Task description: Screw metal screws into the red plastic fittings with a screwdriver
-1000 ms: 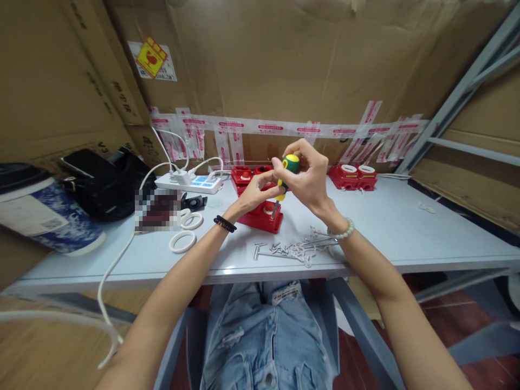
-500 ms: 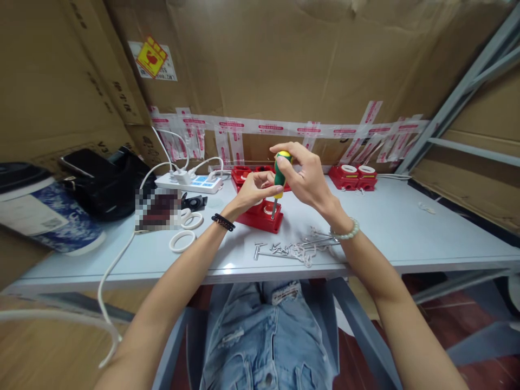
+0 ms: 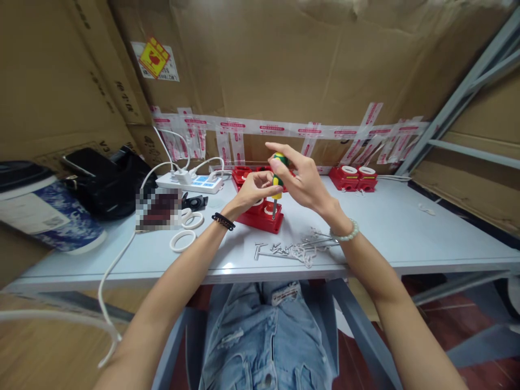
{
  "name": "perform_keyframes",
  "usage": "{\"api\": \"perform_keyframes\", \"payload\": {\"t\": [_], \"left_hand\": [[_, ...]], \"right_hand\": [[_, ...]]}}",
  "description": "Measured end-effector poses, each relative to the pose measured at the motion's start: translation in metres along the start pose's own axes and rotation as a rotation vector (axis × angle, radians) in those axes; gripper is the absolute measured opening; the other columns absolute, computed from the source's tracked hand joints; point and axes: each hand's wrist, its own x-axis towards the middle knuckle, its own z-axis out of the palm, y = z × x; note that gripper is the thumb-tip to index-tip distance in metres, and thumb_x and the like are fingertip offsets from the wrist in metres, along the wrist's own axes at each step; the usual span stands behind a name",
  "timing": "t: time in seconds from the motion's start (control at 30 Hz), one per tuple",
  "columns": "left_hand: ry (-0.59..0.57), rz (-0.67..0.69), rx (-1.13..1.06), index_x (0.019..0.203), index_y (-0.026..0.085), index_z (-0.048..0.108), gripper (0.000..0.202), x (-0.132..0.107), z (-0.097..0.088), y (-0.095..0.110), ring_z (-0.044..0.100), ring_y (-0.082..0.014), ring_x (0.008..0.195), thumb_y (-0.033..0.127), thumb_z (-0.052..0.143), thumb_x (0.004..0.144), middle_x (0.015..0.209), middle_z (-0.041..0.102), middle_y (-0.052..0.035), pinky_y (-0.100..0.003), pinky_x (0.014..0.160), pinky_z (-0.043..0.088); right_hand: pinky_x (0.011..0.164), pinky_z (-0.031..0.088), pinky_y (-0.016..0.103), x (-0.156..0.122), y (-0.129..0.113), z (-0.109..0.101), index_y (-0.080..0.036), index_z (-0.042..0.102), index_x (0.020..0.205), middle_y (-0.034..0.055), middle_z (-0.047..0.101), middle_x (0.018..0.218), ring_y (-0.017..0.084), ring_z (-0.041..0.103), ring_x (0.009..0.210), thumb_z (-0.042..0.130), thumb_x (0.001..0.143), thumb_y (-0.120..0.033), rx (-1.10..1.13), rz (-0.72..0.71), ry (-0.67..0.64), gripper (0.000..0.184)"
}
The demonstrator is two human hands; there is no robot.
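A green and yellow screwdriver [image 3: 278,179] stands upright with its tip down on a red plastic block [image 3: 260,219] at the table's middle. My right hand [image 3: 303,181] wraps the handle's top, index finger stretched out over it. My left hand [image 3: 252,190] pinches the lower handle from the left, just above the block. A pile of metal screws and pins [image 3: 294,249] lies near the front edge, below my right wrist.
More red blocks [image 3: 352,177] sit at the back, some behind my hands. White rings [image 3: 182,240], a power strip [image 3: 189,183] with cables, a black bag [image 3: 106,183] and a blue-white container [image 3: 38,208] fill the left. Cardboard walls the back; a metal rack [image 3: 467,92] stands right.
The screwdriver has come from a tilt to upright and lower onto the red block. My right hand's fingers shifted round the handle, the index finger now stretched out.
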Motion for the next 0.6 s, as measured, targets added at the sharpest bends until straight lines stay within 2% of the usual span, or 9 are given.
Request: {"api": "perform_keyframes", "payload": {"t": [0.07, 0.13, 0.23, 0.33, 0.4, 0.5, 0.57, 0.6], "left_hand": [[-0.034, 0.01, 0.016, 0.061, 0.016, 0.058, 0.044, 0.0, -0.002, -0.001, 0.056, -0.0101, 0.062, 0.051, 0.084, 0.056, 0.065, 0.059, 0.0023, -0.026, 0.066, 0.047], [-0.069, 0.014, 0.044, 0.065, 0.016, 0.061, 0.044, 0.0, -0.004, -0.002, 0.058, -0.0119, 0.065, 0.054, 0.081, 0.059, 0.066, 0.06, 0.0011, -0.027, 0.068, 0.048], [-0.067, 0.014, 0.054, 0.073, 0.016, 0.064, 0.043, 0.0, -0.004, -0.004, 0.058, -0.0124, 0.068, 0.052, 0.082, 0.058, 0.07, 0.062, 0.0007, -0.028, 0.07, 0.048], [-0.004, 0.014, 0.032, 0.069, 0.016, 0.059, 0.041, 0.001, -0.003, -0.005, 0.055, -0.01, 0.063, 0.044, 0.085, 0.056, 0.067, 0.058, 0.0028, -0.027, 0.067, 0.046], [0.008, 0.01, 0.017, 0.064, 0.016, 0.055, 0.04, 0.0, -0.003, -0.005, 0.054, -0.0093, 0.059, 0.043, 0.085, 0.057, 0.063, 0.055, 0.0041, -0.026, 0.064, 0.045], [-0.023, 0.018, 0.026, 0.064, 0.016, 0.056, 0.04, 0.0, -0.004, -0.003, 0.054, -0.0095, 0.059, 0.046, 0.082, 0.06, 0.062, 0.056, 0.0036, -0.026, 0.063, 0.045], [-0.05, 0.013, 0.053, 0.067, 0.016, 0.06, 0.04, 0.0, -0.004, -0.002, 0.055, -0.0106, 0.061, 0.05, 0.08, 0.062, 0.065, 0.059, 0.0019, -0.026, 0.065, 0.046], [-0.055, 0.009, 0.061, 0.07, 0.016, 0.062, 0.041, 0.0, -0.004, -0.002, 0.057, -0.0115, 0.064, 0.051, 0.08, 0.061, 0.068, 0.061, 0.001, -0.026, 0.066, 0.047]], "right_hand": [[0.075, 0.05, 0.031, -0.002, 0.002, -0.006, -0.023, 0.059, 0.123, 0.0043, 0.069, 0.106, 0.014, 0.062, 0.081, 0.044, 0.094, -0.041, 0.096, -0.014, -0.06, 0.038], [0.072, 0.051, 0.03, -0.002, 0.004, -0.008, -0.022, 0.063, 0.118, 0.004, 0.07, 0.103, 0.014, 0.062, 0.079, 0.049, 0.092, -0.043, 0.11, -0.009, -0.052, 0.036], [0.07, 0.049, 0.03, -0.001, 0.006, -0.004, -0.02, 0.068, 0.1, 0.0042, 0.07, 0.094, 0.015, 0.061, 0.075, 0.061, 0.085, -0.046, -0.009, 0.0, 0.066, 0.031], [0.073, 0.048, 0.032, 0.0, 0.006, -0.002, -0.02, 0.069, 0.092, 0.0046, 0.069, 0.089, 0.016, 0.06, 0.077, 0.065, 0.081, -0.048, -0.13, -0.004, 0.137, 0.03], [0.076, 0.049, 0.033, 0.0, 0.007, -0.005, -0.021, 0.069, 0.098, 0.0053, 0.07, 0.094, 0.017, 0.062, 0.082, 0.061, 0.084, -0.048, -0.1, -0.01, 0.103, 0.031], [0.079, 0.05, 0.033, -0.001, 0.008, -0.012, -0.022, 0.064, 0.116, 0.0051, 0.07, 0.105, 0.016, 0.063, 0.089, 0.051, 0.091, -0.043, 0.08, -0.023, -0.032, 0.035], [0.077, 0.051, 0.032, -0.001, 0.008, -0.013, -0.022, 0.063, 0.118, 0.0045, 0.07, 0.105, 0.015, 0.064, 0.086, 0.052, 0.091, -0.041, 0.137, -0.022, -0.068, 0.035], [0.075, 0.051, 0.032, -0.001, 0.007, -0.011, -0.021, 0.065, 0.115, 0.0044, 0.07, 0.102, 0.015, 0.063, 0.083, 0.055, 0.089, -0.041, 0.117, -0.02, -0.045, 0.034]]}}
